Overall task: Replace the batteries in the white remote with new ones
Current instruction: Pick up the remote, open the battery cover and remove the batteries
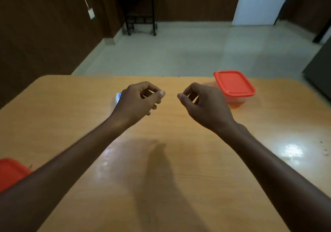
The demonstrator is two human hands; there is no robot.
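Both of my hands hover above the middle of the wooden table [75, 117]. My left hand [138, 101] has loosely curled fingers and holds nothing that I can see. My right hand [202, 102] is curled the same way, also with nothing in it. A small white object with a blue patch [118, 97] peeks out from behind my left hand on the table; most of it is hidden, so I cannot tell whether it is the remote. No batteries are visible.
A clear container with a red lid [234, 86] stands at the table's far right. Another red lid [10, 172] shows at the left edge, partly under my left forearm. Beyond the table lie a tiled floor and a dark wheeled stand [139, 13].
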